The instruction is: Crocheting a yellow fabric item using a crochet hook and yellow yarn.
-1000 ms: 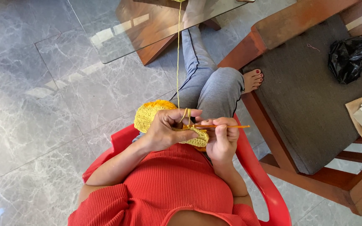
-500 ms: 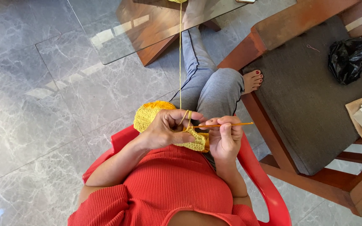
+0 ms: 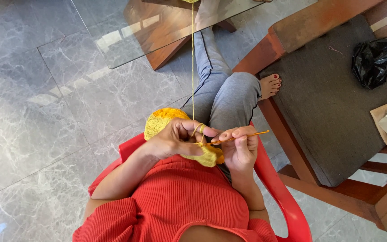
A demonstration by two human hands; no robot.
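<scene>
I sit on the red chair (image 3: 278,188) and everything I work with is just above its seat, in front of my body. My left hand (image 3: 175,141) holds the yellow crochet piece (image 3: 164,120), which bulges out past my knuckles and hangs a little under my palm; the fingers are curled around it and pinch its edge, and the yellow yarn (image 3: 192,67) is looped over my forefinger and then runs straight up, away from the chair, toward the glass table (image 3: 126,40). My right hand (image 3: 242,150) is closed around the crochet hook (image 3: 238,138), the thumb and first fingers pressed together on its middle, with the orange handle end pointing out to the right over the chair arm and the tip lying against the work. I judge that the piece is very light and soft, it folds and stretches easily, so I should take it near the last stitches, not by the loose far side, or it will flop. The yarn is thin and can slide, so the loop on the finger gives the tension; too strong a pull could tighten the stitches. The hook seems stiff, thin and smooth, so a gentle pinch at the middle is enough. Beside the chair stands a wooden seat (image 3: 332,112) with a black bag (image 3: 375,60).
</scene>
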